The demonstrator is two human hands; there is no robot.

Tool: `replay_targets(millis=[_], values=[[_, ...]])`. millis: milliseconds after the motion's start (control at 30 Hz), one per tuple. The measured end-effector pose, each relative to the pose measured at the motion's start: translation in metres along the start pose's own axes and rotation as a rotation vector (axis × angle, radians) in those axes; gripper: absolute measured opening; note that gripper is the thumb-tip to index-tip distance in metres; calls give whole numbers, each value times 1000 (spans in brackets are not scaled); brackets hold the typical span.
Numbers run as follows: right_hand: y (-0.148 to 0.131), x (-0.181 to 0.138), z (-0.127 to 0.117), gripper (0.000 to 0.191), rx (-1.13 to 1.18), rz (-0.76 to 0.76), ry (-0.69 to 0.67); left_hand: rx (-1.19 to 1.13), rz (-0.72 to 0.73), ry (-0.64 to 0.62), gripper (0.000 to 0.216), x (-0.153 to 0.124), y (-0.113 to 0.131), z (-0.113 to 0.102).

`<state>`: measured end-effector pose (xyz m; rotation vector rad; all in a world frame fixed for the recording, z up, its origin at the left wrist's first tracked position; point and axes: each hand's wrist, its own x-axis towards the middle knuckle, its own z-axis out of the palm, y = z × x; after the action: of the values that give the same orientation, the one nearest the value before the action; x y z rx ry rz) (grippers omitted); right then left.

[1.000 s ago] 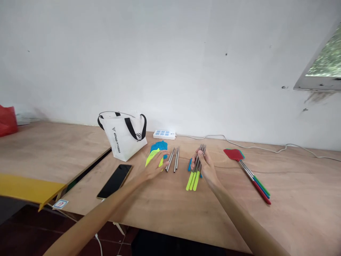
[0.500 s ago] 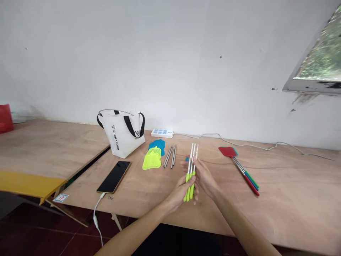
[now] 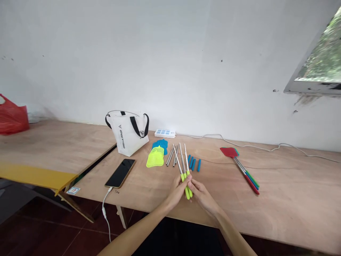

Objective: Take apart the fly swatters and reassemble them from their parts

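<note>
My left hand [image 3: 177, 191] is closed around the green grips of three fly swatter handles [image 3: 183, 176], whose silver rods fan out and point up and away. My right hand [image 3: 204, 196] is closed on the same grips from the other side, with its fingertips against them. Just beyond my hands lie several blue grips [image 3: 194, 164] and, to their left, several bare metal tubes [image 3: 169, 156], partly behind the rods. Yellow-green fly swatter heads [image 3: 155, 158] lie farther left, with blue heads [image 3: 161, 145] behind them.
Finished-looking fly swatters [image 3: 243, 169] in red, blue and green rest on the right. On the left are a phone [image 3: 121, 173] with a white cable and a white tote bag [image 3: 129, 137]. Against the wall sits a power strip [image 3: 165, 133]; its cord [image 3: 226, 137] runs right.
The rods, upright and bunched before, now fan out and lean left. My right hand has come down from the rods to the grips, and the blue grips behind are uncovered.
</note>
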<state>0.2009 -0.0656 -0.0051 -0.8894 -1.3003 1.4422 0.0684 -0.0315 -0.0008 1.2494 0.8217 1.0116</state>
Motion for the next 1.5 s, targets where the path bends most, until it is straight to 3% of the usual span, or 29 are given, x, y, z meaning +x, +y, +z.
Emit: replay_targets(millis=[100, 233, 367, 467, 633, 833, 1033, 1167, 1367, 1500], values=[[3, -7, -1, 49, -12, 5, -31, -18, -77, -165, 52, 0, 8, -6], [2, -11, 0, 48, -81, -4, -30, -24, 24, -249, 37, 3, 18, -12], [0, -9, 2, 44, -144, -64, 17, -44, -7, -356, 44, 8, 24, -13], [4, -6, 4, 43, -77, -76, 27, -148, 2, -316, 54, 17, 34, -13], [12, -1, 4, 46, 96, 7, -45, -334, 71, -223, 50, 36, 54, -6], [9, 0, 13, 48, 185, 58, -11, -379, 123, -198, 45, 36, 53, 8], [7, -1, 21, 53, 145, 40, 65, -320, 82, -223, 54, 35, 62, 1], [0, 3, 20, 59, 62, 22, 35, -371, 130, -139, 56, 44, 65, 2], [4, 9, 18, 51, 28, -65, 48, -282, 108, -249, 58, 42, 56, 9], [15, 6, 15, 46, 71, -47, 66, -369, 58, -305, 49, 41, 53, 7]])
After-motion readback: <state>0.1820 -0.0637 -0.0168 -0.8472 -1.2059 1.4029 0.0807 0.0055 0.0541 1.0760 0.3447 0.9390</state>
